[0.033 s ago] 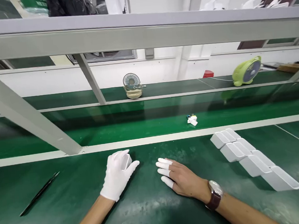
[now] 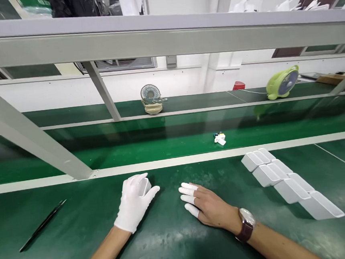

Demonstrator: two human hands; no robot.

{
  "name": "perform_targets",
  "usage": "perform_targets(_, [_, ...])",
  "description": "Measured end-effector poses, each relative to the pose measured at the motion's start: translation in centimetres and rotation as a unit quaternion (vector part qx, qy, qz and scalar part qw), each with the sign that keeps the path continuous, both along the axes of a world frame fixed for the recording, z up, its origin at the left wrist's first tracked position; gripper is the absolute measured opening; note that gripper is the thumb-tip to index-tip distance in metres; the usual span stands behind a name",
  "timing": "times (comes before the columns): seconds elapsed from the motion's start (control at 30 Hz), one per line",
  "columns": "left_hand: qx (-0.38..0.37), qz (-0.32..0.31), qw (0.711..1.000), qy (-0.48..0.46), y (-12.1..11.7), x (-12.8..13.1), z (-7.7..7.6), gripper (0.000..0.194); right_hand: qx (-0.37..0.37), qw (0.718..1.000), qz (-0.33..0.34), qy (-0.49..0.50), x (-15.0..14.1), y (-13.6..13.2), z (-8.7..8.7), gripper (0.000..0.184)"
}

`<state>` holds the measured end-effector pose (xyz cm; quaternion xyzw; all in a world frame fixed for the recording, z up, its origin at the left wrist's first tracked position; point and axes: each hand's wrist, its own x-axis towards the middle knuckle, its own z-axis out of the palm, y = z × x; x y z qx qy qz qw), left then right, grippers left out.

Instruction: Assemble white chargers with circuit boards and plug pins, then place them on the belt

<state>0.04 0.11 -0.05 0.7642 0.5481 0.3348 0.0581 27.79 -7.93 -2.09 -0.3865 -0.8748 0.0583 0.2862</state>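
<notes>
hardly moved since the earlier frame: only drifted a shade leftward in view, with both hands kept where they lay on the green mat (image 2: 170, 246).

held a small white casing (image 2: 145, 186) in the gloved left hand (image 2: 134, 204), fingers and thumb curled round it, just short of the pale rail that edges the conveyor belt (image 2: 162, 146). rested the bare right hand (image 2: 208, 207) flat on the mat, palm down and empty, white finger cots (image 2: 187, 189) on three fingertips, wristwatch (image 2: 247, 221) on the wrist. kept the two hands near each other but apart, not touching.

left a stepped row of white casings (image 2: 286, 182) lying well off to the right, and black tweezers (image 2: 42, 225) well off to the left, both untouched. saw a small white scrap (image 2: 220, 139) out on the belt, and two desk fans (image 2: 152, 100) on the far ledge.

judged as a pause with one casing in hand, picked but not yet worked on. would call next for the right hand's covered fingertips to come across to the casing, with the left keeping a steady grip so that it does not turn.
</notes>
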Motion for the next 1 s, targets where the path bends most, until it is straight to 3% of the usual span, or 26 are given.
perform_targets(0.23, [-0.07,-0.011,0.997,-0.023,-0.1,0.4,0.1,0.069,-0.006,1.0,0.009,-0.002,0.0,-0.1,-0.1,0.036])
perform_targets(0.37, [-0.102,-0.015,0.992,-0.072,-0.3,0.2,0.3,0.064,-0.008,1.0,0.004,0.0,-0.1,-0.3,-0.2,0.041])
perform_targets(0.47, [-0.118,-0.004,0.988,-0.104,-0.4,-0.1,0.3,0.063,-0.001,0.999,-0.044,0.015,0.3,0.6,-0.7,0.044])
perform_targets(0.57, [-0.131,0.009,0.982,-0.138,-0.5,-0.2,0.1,0.067,-0.002,0.987,-0.154,0.055,2.0,3.1,-1.2,0.042])
perform_targets(0.7, [-0.133,0.001,0.975,-0.179,-0.6,-0.1,0.0,0.068,-0.043,0.941,-0.321,0.099,5.8,8.3,-1.1,0.05])
perform_targets(0.83, [-0.118,-0.004,0.976,-0.184,-0.5,0.0,-0.1,0.069,-0.069,0.92,-0.371,0.108,7.9,13.2,-0.9,0.049])
perform_targets(1.0, [-0.133,-0.013,0.973,-0.189,-0.6,-0.2,-0.6,0.071,-0.096,0.905,-0.392,0.135,6.7,17.1,-0.9,0.03])
